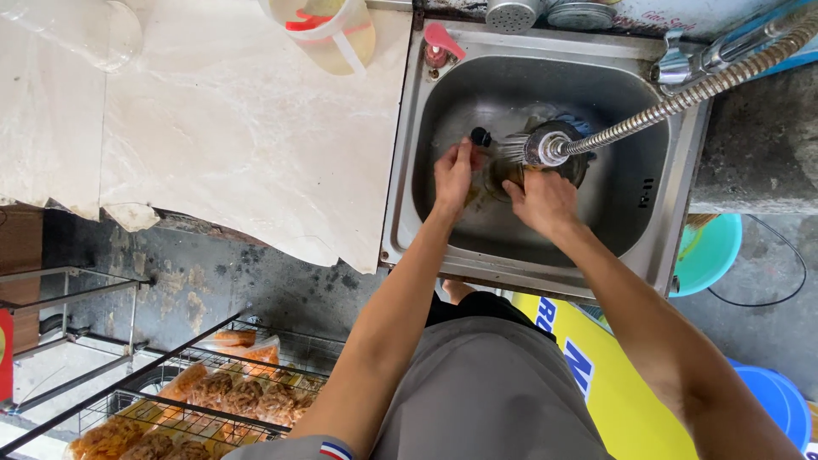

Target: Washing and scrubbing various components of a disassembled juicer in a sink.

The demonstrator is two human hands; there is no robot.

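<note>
Both of my hands are down in a steel sink (400, 170). My left hand (452, 175) and my right hand (545, 200) together grip a clear glass cup (503, 175) tilted under the water. A spray head (541, 149) on a flexible metal hose (682, 98) shoots water onto the cup from the right. The cup's shape is partly hidden by my fingers and the spray. A small black knob or plug (481, 136) lies just above my left hand.
A pale marble counter (230, 128) lies left of the sink, with a clear plastic pitcher (328, 30) at its back edge. A pink soap pump (439, 43) stands on the sink rim. Below are a wire rack of bagged snacks (230, 396), a teal basin (711, 251) and a blue bucket (780, 400).
</note>
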